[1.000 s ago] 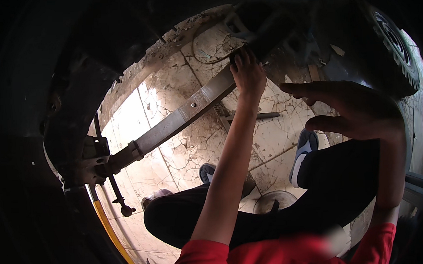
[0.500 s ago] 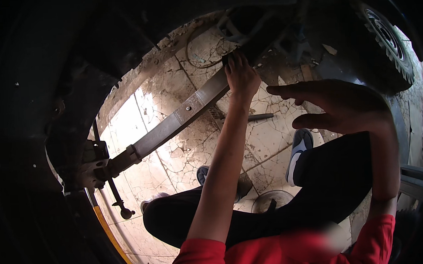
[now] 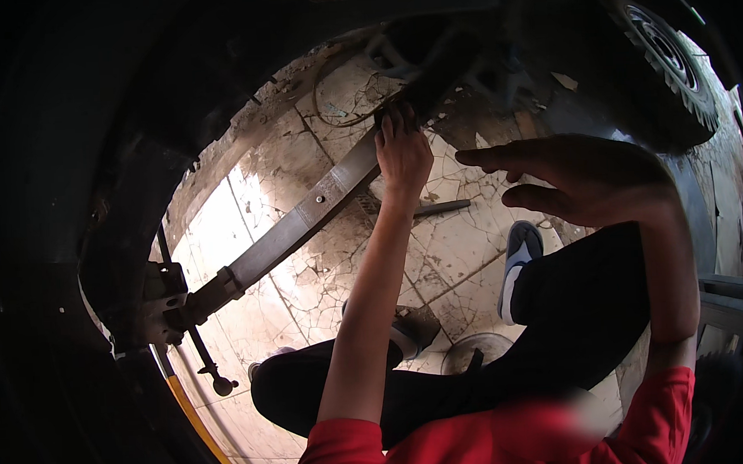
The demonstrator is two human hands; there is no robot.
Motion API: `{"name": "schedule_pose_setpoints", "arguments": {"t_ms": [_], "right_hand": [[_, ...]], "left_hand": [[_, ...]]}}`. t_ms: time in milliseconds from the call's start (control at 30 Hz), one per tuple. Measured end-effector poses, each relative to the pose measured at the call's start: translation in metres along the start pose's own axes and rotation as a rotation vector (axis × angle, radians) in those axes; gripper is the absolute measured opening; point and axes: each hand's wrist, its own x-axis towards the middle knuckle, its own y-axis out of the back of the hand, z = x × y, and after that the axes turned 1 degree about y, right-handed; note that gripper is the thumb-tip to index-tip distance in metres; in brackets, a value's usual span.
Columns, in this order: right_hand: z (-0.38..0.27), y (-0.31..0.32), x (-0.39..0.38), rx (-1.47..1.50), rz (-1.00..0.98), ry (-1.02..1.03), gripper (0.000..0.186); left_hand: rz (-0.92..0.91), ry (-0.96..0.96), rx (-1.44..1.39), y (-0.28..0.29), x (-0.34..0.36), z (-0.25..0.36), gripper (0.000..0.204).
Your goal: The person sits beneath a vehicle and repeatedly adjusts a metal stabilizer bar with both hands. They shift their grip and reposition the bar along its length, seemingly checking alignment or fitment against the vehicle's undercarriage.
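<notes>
A long metal bar [image 3: 288, 227] with a bolt on it runs diagonally from a clamped joint [image 3: 163, 303] at the lower left up into shadow. My left hand [image 3: 403, 156] has its fingers curled over the bar's upper part, where the detail under the fingertips is dark. My right hand [image 3: 577, 181] is raised to the right of it, open, with straight fingers and the thumb apart, in shadow and holding nothing visible. Behind the left wrist a dark long tool [image 3: 445, 205] lies on the cracked tiles.
Dark vehicle underbody [image 3: 135, 134] arches overhead. A toothed-tread tyre [image 3: 689, 94] is at the upper right. A rod with a ball end [image 3: 222, 386] hangs at the left, near a yellow strip [image 3: 188, 406]. A round metal object [image 3: 476, 348] and my shoe [image 3: 521, 250] are below.
The view has shifted slightly, so the tyre and bar sit further left. My left hand has moved a little down the bar. My right hand keeps its open shape.
</notes>
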Motion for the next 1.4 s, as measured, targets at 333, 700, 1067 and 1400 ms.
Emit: {"name": "schedule_pose_setpoints", "arguments": {"t_ms": [333,700,1067,1400], "right_hand": [[-0.001,-0.001,0.000,-0.050,0.027,0.044,0.046],[-0.005,0.002,0.002,-0.058,-0.024,-0.003,0.049],[-0.006,0.005,0.000,-0.112,-0.059,-0.016,0.052],[0.003,-0.004,-0.004,-0.118,0.159,0.153,0.055]], "left_hand": [[-0.053,0.029,-0.131,-0.014,0.021,-0.004,0.062],[-0.129,-0.005,-0.076,-0.012,0.020,0.000,0.069],[-0.105,0.014,-0.092,-0.005,0.008,0.011,0.067],[-0.059,0.021,-0.024,-0.009,0.003,0.019,0.068]]}}
